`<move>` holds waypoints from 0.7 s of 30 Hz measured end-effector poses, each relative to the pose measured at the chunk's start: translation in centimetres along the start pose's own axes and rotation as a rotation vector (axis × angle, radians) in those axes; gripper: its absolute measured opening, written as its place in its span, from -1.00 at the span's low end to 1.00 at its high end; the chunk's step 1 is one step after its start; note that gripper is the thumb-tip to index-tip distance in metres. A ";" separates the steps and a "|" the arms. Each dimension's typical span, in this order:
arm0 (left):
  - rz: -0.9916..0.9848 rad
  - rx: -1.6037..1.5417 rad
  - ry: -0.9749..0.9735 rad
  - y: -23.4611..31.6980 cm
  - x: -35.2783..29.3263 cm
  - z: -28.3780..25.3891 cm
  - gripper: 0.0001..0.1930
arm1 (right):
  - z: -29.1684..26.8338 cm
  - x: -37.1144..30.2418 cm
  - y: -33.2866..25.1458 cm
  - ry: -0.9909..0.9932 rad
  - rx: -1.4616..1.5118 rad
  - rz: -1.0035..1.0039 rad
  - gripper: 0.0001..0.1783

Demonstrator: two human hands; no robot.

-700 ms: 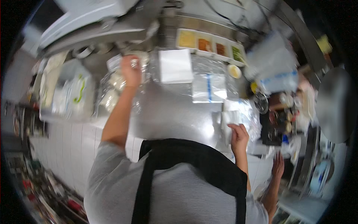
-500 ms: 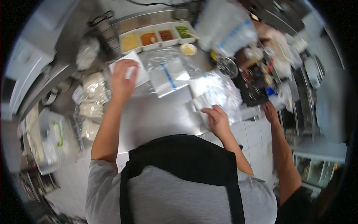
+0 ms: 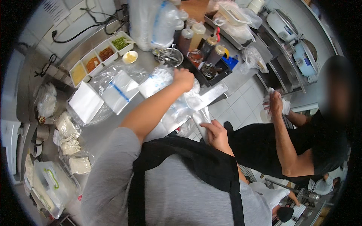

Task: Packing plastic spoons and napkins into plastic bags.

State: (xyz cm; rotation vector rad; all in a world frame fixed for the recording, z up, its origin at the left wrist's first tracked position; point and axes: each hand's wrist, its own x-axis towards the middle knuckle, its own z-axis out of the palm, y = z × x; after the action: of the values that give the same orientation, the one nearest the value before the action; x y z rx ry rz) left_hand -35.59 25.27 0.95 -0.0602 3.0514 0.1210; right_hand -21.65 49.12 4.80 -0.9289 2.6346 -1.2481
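My left hand [image 3: 183, 80] stretches across the counter to the near side of a round metal bowl [image 3: 170, 57] with utensils in it. Its fingers curl downward, and whatever they hold or touch is hidden beneath them. Below it lies a clear plastic packaging bag with blue print [image 3: 155, 80]. At the counter's front edge my right hand [image 3: 218, 136] is closed on a flat, see-through plastic bag [image 3: 201, 119], pinched between thumb and fingers. A stack of white paper sheets [image 3: 86, 102] and a stack of clear bags with a blue band [image 3: 120, 92] lie to the left.
White trays of chopped toppings [image 3: 101, 56] line the back, beside a small bowl of yellow food [image 3: 130, 57]. Sauce bottles [image 3: 197, 34] and a black caddy [image 3: 211, 77] stand right. Wrapped packets [image 3: 69, 130] lie left. A co-worker [image 3: 298, 147] stands close on the right.
My left hand has left the white paper sheets and swung right to the metal bowl. My right hand keeps the plastic bag. The view has turned right, showing more of the co-worker.
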 end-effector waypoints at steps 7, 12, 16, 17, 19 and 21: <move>0.338 -0.637 0.171 -3.3 -0.3 -4.6 -0.77 | -3.3 -0.3 2.6 0.037 -0.063 0.029 -0.65; 0.392 -1.357 0.240 -3.6 -2.1 -6.7 -0.77 | -2.9 0.5 2.8 0.081 -0.001 0.008 -0.65; 0.373 -2.080 0.516 -2.6 -4.9 -11.2 -0.76 | -3.2 0.9 2.4 0.043 -0.019 -0.035 -0.65; 0.334 -2.209 0.522 -2.6 -5.9 -12.2 -0.78 | -3.3 1.0 1.9 0.028 -0.008 -0.036 -0.64; 0.112 -2.364 0.515 -3.5 -8.0 -13.2 -0.79 | -2.7 1.4 1.6 0.052 0.025 -0.092 -0.62; -0.198 -2.239 0.479 -4.7 -13.3 -13.4 -0.78 | -1.9 1.1 0.9 0.027 0.021 -0.110 -0.63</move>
State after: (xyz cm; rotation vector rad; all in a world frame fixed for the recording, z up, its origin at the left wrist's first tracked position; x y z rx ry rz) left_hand -23.33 20.03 15.04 -0.4756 1.3603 3.2080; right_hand -23.56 50.27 5.61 -1.0743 2.6181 -1.3180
